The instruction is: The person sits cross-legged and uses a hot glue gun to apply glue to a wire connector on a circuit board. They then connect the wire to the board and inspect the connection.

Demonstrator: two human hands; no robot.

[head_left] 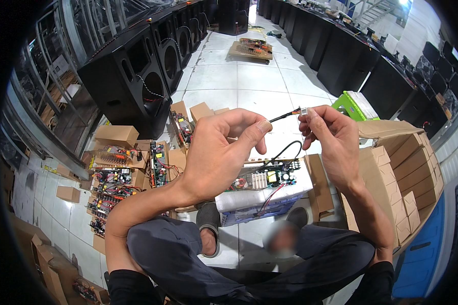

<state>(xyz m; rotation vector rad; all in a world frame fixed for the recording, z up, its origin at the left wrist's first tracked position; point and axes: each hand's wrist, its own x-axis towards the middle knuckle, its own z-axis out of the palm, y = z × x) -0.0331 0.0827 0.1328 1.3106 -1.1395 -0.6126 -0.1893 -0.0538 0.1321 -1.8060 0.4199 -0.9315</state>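
Between both hands, above the board, stretches a short black cable (284, 117) with some orange wire showing near its end. My left hand (224, 152) pinches the cable between thumb and forefinger. The small whitish plug (304, 111) at the cable's right end is gripped by the fingertips of my right hand (336, 142). Below them a green circuit board (264, 179) with coils and a heat sink lies on white foam (297, 187), which rests on a blue crate (249, 215). A black lead (291, 143) loops up from the board, and red and black wires hang over the foam's front.
Several circuit boards (112, 176) and small cardboard boxes (117, 135) crowd the floor at left. An open carton (387, 178) of boxes stands at right, near a green bin (348, 107). Black speaker cabinets (122, 76) line both sides. Farther off sits a low board-laden platform (249, 52).
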